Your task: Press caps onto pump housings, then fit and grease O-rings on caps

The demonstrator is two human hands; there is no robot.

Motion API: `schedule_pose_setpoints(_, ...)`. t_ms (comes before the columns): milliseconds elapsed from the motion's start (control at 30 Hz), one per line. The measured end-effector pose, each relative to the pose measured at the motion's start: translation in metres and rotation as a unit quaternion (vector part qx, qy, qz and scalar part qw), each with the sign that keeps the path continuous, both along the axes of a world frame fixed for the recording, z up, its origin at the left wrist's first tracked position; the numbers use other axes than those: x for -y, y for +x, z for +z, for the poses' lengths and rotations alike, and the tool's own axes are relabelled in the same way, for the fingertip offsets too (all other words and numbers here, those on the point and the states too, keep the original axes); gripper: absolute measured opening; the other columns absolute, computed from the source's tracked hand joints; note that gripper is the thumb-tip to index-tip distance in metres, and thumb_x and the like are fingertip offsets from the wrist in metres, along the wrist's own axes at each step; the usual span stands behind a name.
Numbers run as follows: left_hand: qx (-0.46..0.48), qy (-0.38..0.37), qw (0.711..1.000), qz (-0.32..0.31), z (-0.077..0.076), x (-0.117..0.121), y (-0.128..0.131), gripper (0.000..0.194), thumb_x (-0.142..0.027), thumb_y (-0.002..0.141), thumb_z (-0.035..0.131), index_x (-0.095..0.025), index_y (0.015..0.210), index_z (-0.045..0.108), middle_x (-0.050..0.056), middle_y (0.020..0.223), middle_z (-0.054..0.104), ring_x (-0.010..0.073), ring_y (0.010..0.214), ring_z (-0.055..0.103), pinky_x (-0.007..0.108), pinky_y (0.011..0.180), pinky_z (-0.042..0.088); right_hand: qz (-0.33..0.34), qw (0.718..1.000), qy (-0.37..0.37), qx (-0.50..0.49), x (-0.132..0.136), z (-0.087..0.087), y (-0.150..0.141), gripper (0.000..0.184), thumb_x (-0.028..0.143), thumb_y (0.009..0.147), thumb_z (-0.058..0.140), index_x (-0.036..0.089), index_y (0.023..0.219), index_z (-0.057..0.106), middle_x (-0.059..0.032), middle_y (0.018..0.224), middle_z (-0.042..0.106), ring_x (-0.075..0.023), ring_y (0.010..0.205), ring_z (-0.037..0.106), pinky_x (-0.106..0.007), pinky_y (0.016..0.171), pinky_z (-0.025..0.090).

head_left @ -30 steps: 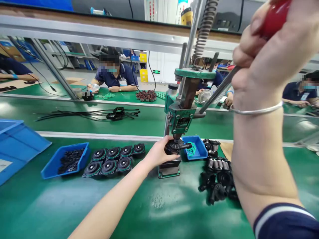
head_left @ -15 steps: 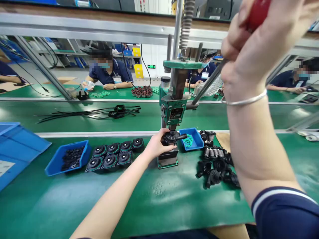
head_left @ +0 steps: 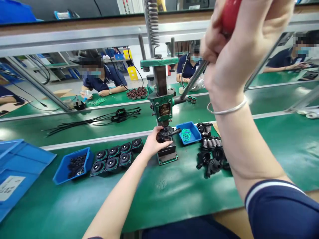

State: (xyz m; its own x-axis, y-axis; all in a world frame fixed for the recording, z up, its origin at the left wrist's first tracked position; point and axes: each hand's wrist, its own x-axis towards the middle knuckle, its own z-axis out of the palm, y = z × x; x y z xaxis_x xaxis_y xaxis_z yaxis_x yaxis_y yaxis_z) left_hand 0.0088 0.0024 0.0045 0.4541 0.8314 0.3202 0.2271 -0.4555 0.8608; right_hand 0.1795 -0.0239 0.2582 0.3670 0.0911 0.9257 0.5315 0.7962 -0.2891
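Note:
A green arbor press [head_left: 163,108] stands upright on the bench in front of me. On its base sits a round black pump housing [head_left: 166,132] with a side spout pointing right. My left hand [head_left: 152,143] is closed around the housing from the left, thumb on the near side. The press ram meets or nearly meets the top of the housing; I cannot tell which. Up at the right, my right hand [head_left: 245,46] wraps round the red knob [head_left: 230,15] of the press lever [head_left: 193,81]. Part of the knob is hidden by the fingers.
Left of the press are rows of black motor bodies [head_left: 111,162], a blue bin [head_left: 58,176] of small black parts and a large blue crate [head_left: 23,172]. To the right are a blue tray [head_left: 194,139] with green rings and black housings [head_left: 214,166]. Co-workers sit beyond a metal frame.
My view has tilted and turned, so the press stands farther left in it. The right hand with the lever knob also appears farther left. Both hands keep their grips.

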Motion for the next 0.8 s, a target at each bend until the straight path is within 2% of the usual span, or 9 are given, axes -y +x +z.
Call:
schedule_pose_setpoints(67, 0.000, -0.022, 1.000, -0.010, 0.005, 0.002, 0.002, 0.065, -0.038, 0.068, 0.081, -0.023, 0.119, 0.044, 0.003, 0.101, 0.069, 0.0181, 0.084, 0.071, 0.033, 0.082, 0.057, -0.027, 0.999, -0.025, 0.002, -0.003, 0.010, 0.004, 0.046, 0.065, 0.095, 0.003, 0.028, 0.086, 0.029, 0.0046, 0.070, 0.043, -0.0003, 0.047, 0.043, -0.010, 0.040, 0.038)
schedule_pose_setpoints(167, -0.016, -0.021, 1.000, -0.008, 0.014, 0.013, -0.002, 0.064, -0.036, 0.067, 0.081, -0.021, 0.118, 0.045, 0.003, 0.102, 0.068, 0.0182, 0.085, 0.071, 0.033, 0.083, 0.057, -0.045, 0.978, -0.172, 0.108, 0.000, 0.023, 0.017, 0.046, 0.046, 0.099, 0.007, 0.015, 0.099, 0.040, 0.0062, 0.077, 0.048, 0.0039, 0.059, 0.055, -0.016, 0.063, 0.051)
schedule_pose_setpoints(233, -0.020, 0.028, 0.999, 0.018, 0.016, 0.031, -0.012, 0.061, -0.033, 0.067, 0.081, -0.020, 0.117, 0.049, 0.004, 0.104, 0.068, 0.0202, 0.093, 0.069, 0.036, 0.088, 0.055, -0.080, 0.957, -0.220, 0.173, 0.019, 0.010, 0.021, 0.040, 0.038, 0.097, 0.031, 0.005, 0.115, 0.044, 0.0001, 0.098, 0.057, -0.0038, 0.087, 0.065, -0.029, 0.085, 0.054)
schedule_pose_setpoints(333, 0.012, 0.119, 0.992, 0.049, 0.008, 0.073, -0.027, 0.056, -0.031, 0.068, 0.079, -0.022, 0.117, 0.054, 0.006, 0.113, 0.067, 0.0232, 0.106, 0.066, 0.038, 0.095, 0.053, -0.084, 0.897, -0.212, 0.379, 0.074, -0.062, 0.012, 0.058, 0.042, 0.086, 0.063, 0.011, 0.132, 0.047, -0.0122, 0.135, 0.052, -0.0234, 0.126, 0.054, -0.043, 0.112, 0.046)
schedule_pose_setpoints(433, 0.017, 0.194, 0.981, 0.008, -0.008, 0.113, -0.027, 0.055, -0.029, 0.072, 0.076, -0.025, 0.121, 0.051, 0.008, 0.117, 0.065, 0.0247, 0.109, 0.065, 0.038, 0.093, 0.055, 0.002, 0.810, -0.303, 0.502, 0.128, -0.158, -0.002, 0.066, 0.040, 0.084, 0.067, 0.019, 0.141, 0.042, -0.0097, 0.130, 0.060, -0.0246, 0.117, 0.062, -0.039, 0.094, 0.061)
schedule_pose_setpoints(533, -0.003, 0.257, 0.966, -0.026, -0.020, 0.130, -0.011, 0.060, -0.020, 0.077, 0.068, -0.029, 0.130, 0.041, 0.010, 0.124, 0.061, 0.0249, 0.112, 0.064, 0.038, 0.091, 0.056, -0.009, 0.816, -0.307, 0.490, 0.156, -0.215, -0.006, 0.067, 0.031, 0.085, 0.065, 0.017, 0.144, 0.039, -0.0117, 0.128, 0.061, -0.0256, 0.110, 0.065, -0.041, 0.089, 0.062)
schedule_pose_setpoints(633, -0.009, 0.287, 0.954, -0.090, -0.015, 0.120, -0.004, 0.077, -0.028, 0.080, 0.071, -0.028, 0.141, 0.022, 0.015, 0.132, 0.057, 0.0274, 0.121, 0.060, 0.043, 0.098, 0.053, -0.038, 0.829, -0.314, 0.461, 0.160, -0.218, 0.023, 0.068, 0.036, 0.084, 0.065, 0.021, 0.144, 0.039, -0.0095, 0.122, 0.065, -0.0249, 0.102, 0.069, -0.040, 0.084, 0.063)
schedule_pose_setpoints(700, -0.049, 0.283, 0.954, -0.083, -0.003, 0.101, -0.017, 0.080, -0.038, 0.080, 0.073, -0.026, 0.141, 0.023, 0.017, 0.136, 0.055, 0.0297, 0.127, 0.055, 0.049, 0.106, 0.047, -0.127, 0.835, -0.358, 0.397, 0.154, -0.205, 0.068, 0.066, 0.051, 0.083, 0.063, 0.028, 0.141, 0.043, -0.0078, 0.117, 0.067, -0.0266, 0.095, 0.070, -0.041, 0.079, 0.062)
schedule_pose_setpoints(800, -0.213, 0.252, 0.939, 0.092, 0.012, 0.052, -0.057, 0.049, -0.034, 0.086, 0.062, -0.020, 0.130, 0.044, 0.018, 0.131, 0.058, 0.0340, 0.125, 0.055, 0.056, 0.105, 0.044, -0.371, 0.818, -0.371, 0.234, 0.145, -0.194, 0.168, 0.062, 0.068, 0.077, 0.061, 0.032, 0.128, 0.055, -0.0129, 0.111, 0.067, -0.0341, 0.090, 0.069, -0.047, 0.072, 0.058)
